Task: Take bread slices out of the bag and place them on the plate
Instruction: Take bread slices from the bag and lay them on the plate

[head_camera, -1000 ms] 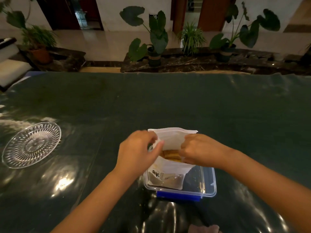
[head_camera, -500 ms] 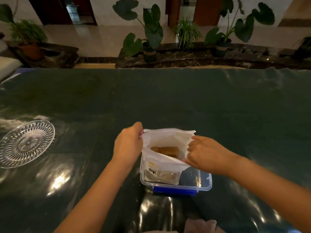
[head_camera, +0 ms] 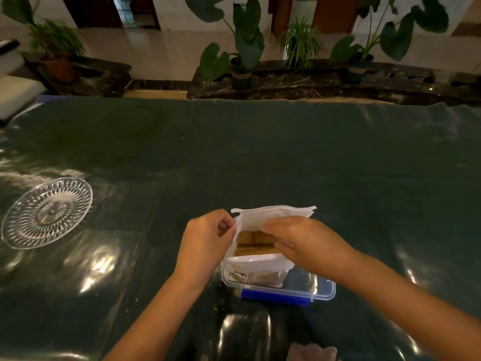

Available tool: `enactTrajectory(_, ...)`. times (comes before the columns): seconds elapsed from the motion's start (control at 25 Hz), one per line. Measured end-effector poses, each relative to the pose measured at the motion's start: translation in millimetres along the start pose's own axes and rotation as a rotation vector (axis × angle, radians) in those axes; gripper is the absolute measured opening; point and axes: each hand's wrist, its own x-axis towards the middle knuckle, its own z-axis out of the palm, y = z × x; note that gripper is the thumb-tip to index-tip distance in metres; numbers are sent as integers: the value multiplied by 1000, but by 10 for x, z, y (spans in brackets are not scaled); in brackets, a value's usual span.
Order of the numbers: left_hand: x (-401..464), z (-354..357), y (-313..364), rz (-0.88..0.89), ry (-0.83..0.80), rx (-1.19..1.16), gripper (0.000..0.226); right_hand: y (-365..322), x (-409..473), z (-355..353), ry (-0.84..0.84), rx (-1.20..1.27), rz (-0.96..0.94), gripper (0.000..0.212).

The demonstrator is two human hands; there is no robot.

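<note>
A white plastic bag (head_camera: pixel 260 217) stands open inside a clear box, and brown bread slices (head_camera: pixel 253 243) show in its mouth. My left hand (head_camera: pixel 205 241) pinches the bag's left rim. My right hand (head_camera: pixel 304 241) reaches over the opening from the right, fingers spread above the bread; whether they touch a slice I cannot tell. The clear cut-glass plate (head_camera: pixel 23 230) lies empty at the far left of the table.
The clear plastic box (head_camera: pixel 322 290) with a blue clip sits near the front edge of the dark green, glossy table (head_camera: pixel 286 157). Potted plants line a stone ledge beyond the far edge. A bit of cloth (head_camera: pixel 312 353) shows at the bottom.
My right hand let go of the bag's right rim and moved left over the opening toward the bread. My left hand kept its hold on the left rim.
</note>
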Motion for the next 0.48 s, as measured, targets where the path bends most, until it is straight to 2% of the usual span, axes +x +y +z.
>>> enactTrajectory(0.08,-28,26,3,-8,10,-2,19,-78,349,70,-204,123,151,31)
enactTrajectory(0.16,-53,33,-9,-2,16,-10,20,-119,598,215,-346,46,254,29)
enactTrajectory(0.28,-60,16,-45,-3,28,-14,22,-12,720,464,-314,-200,307,25)
enactTrajectory(0.44,-25,39,-71,-46,39,-31,20,191,780,684,-322,21,578,28)
enactTrajectory(0.48,-18,49,-68,-50,35,-44,19,243,811,716,-276,65,619,27)
